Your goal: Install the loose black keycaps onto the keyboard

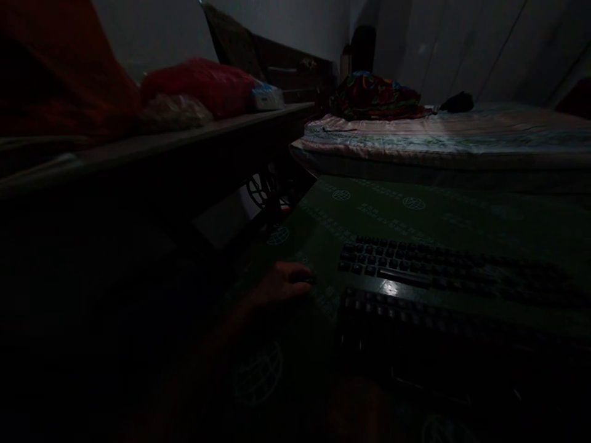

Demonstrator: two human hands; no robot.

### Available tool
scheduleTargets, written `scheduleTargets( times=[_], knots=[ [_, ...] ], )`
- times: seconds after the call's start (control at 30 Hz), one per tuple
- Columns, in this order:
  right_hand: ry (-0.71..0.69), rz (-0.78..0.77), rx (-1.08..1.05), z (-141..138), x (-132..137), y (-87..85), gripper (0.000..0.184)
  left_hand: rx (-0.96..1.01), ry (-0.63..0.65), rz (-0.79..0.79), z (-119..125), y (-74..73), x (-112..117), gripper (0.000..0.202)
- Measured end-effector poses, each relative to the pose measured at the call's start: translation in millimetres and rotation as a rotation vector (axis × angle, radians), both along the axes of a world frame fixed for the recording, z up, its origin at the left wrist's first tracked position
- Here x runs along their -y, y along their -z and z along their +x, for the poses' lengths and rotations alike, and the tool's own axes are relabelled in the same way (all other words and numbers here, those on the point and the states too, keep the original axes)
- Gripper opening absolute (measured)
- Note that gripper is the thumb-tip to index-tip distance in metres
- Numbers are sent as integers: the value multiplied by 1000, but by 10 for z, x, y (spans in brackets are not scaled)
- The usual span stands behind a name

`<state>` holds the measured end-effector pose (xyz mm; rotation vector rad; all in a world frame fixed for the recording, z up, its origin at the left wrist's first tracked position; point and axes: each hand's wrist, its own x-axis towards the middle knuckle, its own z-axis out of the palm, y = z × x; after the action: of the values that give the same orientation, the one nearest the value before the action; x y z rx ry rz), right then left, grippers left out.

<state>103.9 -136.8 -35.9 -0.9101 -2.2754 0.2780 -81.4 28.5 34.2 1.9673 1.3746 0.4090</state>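
While the left grip pinches a small dark piece, keyboard to its right, right grip unclear

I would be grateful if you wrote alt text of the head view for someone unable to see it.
A person's left hand reaches over a green table in a very dark room, beside black keys set out in rows; whether it holds anything is unclear. What looks like a dark keyboard lies nearer, and a bed stands beyond.
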Motion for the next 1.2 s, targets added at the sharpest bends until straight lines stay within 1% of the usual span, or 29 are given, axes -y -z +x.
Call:
scheduleTargets(
  times=[0.07, 0.17, 0.27, 0.33, 0.4, 0.53, 0.7, 0.8, 0.9, 1.07, 1.2],
  knots=[
    [30, -12, -7, 13, 13, 30, 29, 41, -93, -63, -48, 26, 299, 31],
    [85, -48, -9, 29, 1, 90, 29, 106, -148, -152, -52, 63, 641, 30],
    [145, -90, -6, 40, -53, 140, 27, 153, -178, -209, -15, 85, 879, 28],
    [181, -121, -16, 55, -99, 147, 28, 211, -207, -255, 20, 97, 996, 27],
    [187, -161, -47, 79, -137, 126, 32, 270, -237, -305, 55, 110, 1082, 27],
    [167, -245, -86, 117, -170, 38, 35, 333, -258, -361, 108, 124, 1169, 30],
    [126, -266, -74, 112, -175, -24, 30, 423, -257, -410, 126, 138, 1194, 29],
    [121, -260, -46, 123, -177, -18, 29, 496, -231, -445, 122, 163, 1206, 30],
    [109, -253, -74, 143, -183, 1, 31, 526, -210, -455, 120, 183, 1222, 28],
    [127, -333, -83, 155, -189, 40, 24, 564, -220, -488, 124, 192, 1245, 31],
    [118, -289, -158, 156, -163, 55, 23, 628, -222, -500, 125, 212, 1254, 29]
  ],
)
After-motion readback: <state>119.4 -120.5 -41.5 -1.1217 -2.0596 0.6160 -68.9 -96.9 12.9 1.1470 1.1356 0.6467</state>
